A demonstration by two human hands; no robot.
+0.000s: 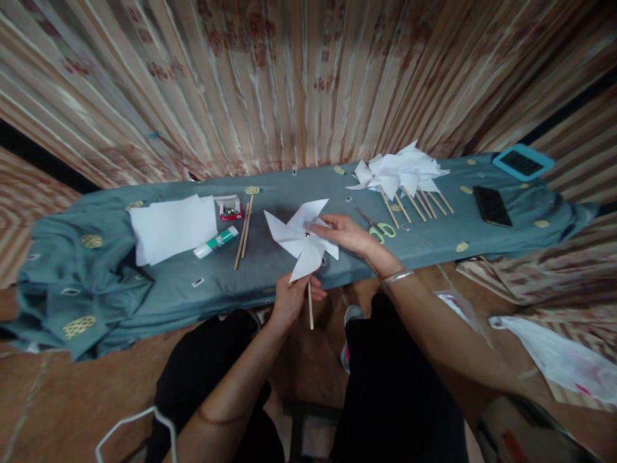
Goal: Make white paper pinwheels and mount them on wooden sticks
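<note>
A white paper pinwheel [301, 243] with a shiny metal pin at its centre is held just above the near part of the cloth-covered table. My left hand [289, 301] is closed around its wooden stick below the blades, and the stick's lower end sticks out past my fingers. From the right, my right hand [349, 235] grips a blade close to the pin, fingertips on the paper; part of that blade is hidden. Scissors [378, 229] with pale green handles lie to the right of my right hand.
On the left lie white paper sheets [173, 226], a glue stick [216, 242], a small red box of metal pins [230, 209] and wooden sticks [244, 231]. Several finished pinwheels [405, 170] are piled back right. Farther right are a phone [491, 206] and a blue-framed device [524, 162].
</note>
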